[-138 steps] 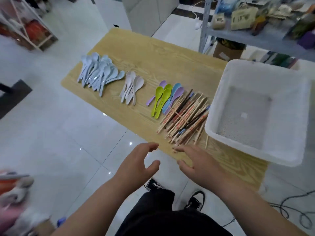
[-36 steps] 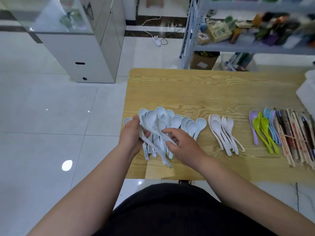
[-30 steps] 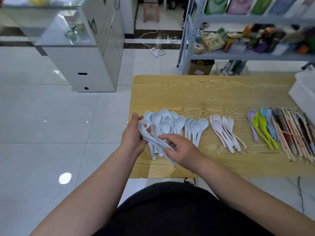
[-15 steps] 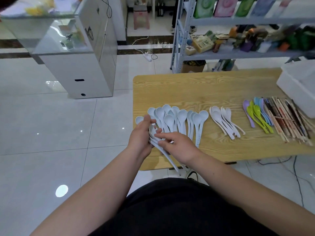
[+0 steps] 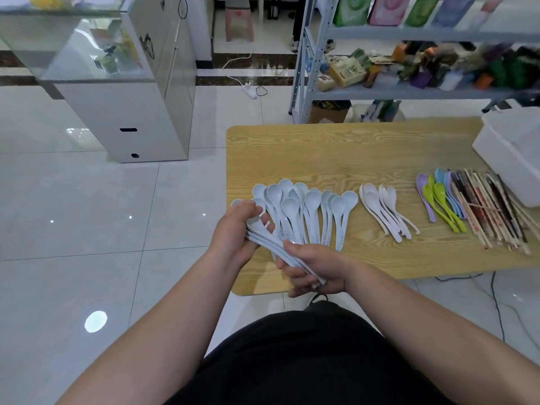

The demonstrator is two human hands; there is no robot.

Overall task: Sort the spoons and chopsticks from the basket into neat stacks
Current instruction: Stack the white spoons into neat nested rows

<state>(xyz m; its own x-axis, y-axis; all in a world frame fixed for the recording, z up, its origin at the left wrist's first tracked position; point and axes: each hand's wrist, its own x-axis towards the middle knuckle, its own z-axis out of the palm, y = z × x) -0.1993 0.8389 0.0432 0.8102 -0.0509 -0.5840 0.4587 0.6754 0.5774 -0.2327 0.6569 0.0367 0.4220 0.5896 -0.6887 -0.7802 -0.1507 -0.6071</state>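
Spoon bundle (image 5: 274,245): several pale blue spoons nested together, gripped at both ends; hung tilted just in front of the blue spoon fan (image 5: 312,211), at its near-left corner.
Left hand (image 5: 236,229): curled round the bowl end of the spoon bundle, thumb on top; sat at the left end of the blue spoon fan.
Right hand (image 5: 315,267): fingers wrapped tight round the handle ends of the same bundle; lay nearer the person than the blue spoon fan.
Blue spoon fan: loose spread of pale blue spoons, bowls away from the person, handles toward; rested on the left part of the surface (image 5: 321,153).
White spoons (image 5: 385,211): small group just right of the fan, apart from it.
Coloured spoons (image 5: 441,200): purple, green and blue; lay further right of the fan, beyond the white spoons.
Chopsticks (image 5: 491,209): rough sheaf, pressed against the coloured spoons on the side away from the fan.
Basket (image 5: 514,153): white, far right of the fan, cut off by the picture's edge; contents hidden.
Shelf rack (image 5: 409,92): stood beyond the fan's far side, crowded with blurred goods.
Cabinet (image 5: 131,112): white with a glass top, on the tiled floor, far left of the fan.
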